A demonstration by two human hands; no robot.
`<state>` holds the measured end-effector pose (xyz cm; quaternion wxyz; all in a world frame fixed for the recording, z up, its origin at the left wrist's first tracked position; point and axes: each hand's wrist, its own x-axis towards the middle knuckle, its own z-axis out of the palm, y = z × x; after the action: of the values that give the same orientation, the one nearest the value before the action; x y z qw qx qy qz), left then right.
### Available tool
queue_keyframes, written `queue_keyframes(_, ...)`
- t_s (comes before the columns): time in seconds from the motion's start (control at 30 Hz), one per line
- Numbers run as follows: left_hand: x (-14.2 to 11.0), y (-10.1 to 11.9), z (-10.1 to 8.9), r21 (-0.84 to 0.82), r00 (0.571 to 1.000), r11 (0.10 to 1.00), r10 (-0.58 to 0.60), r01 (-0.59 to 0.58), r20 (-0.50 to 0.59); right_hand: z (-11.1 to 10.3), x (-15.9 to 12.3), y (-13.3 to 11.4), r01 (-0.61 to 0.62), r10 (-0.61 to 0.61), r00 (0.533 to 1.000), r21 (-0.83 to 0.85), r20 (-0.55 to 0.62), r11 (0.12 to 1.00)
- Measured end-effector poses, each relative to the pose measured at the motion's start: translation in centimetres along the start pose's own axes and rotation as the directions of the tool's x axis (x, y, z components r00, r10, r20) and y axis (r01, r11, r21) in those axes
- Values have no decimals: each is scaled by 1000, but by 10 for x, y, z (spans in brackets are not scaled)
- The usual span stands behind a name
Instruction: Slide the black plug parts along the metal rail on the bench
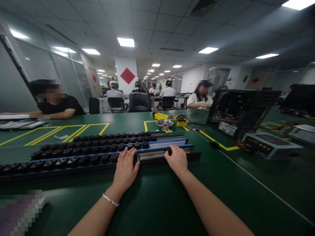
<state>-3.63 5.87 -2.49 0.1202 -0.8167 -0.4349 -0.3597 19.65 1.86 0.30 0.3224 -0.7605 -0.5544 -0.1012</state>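
Observation:
Several long black rails (194, 156) with blue edging lie side by side across the bench, carrying rows of small black round modules (95, 159). My left hand (126, 166) rests on the nearer rails at the end of a row, its fingers stretched out over the last modules. Farther right, my right hand (177, 158) has its thumb and fingers closed around a single black round module (169, 150), at the rail's right part. Between the two hands shows a bare silvery stretch of rail channel (151, 155). My right fingertips are partly hidden behind the hand.
Beyond the rails stand a metal bowl (164, 123), a yellow tray (161, 116) and dark cables (181, 118). On the right are an open computer case (240, 113) and a power supply unit (272, 146). Co-workers sit across the green bench (157, 203) and farther back.

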Motion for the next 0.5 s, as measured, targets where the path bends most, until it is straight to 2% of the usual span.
queue_keyframes(0.5, 1, 0, -1, -8, 1000, 1000, 0, 0, -13, -2, 0, 5, 8, -8, 1000, 2, -19, 1000)
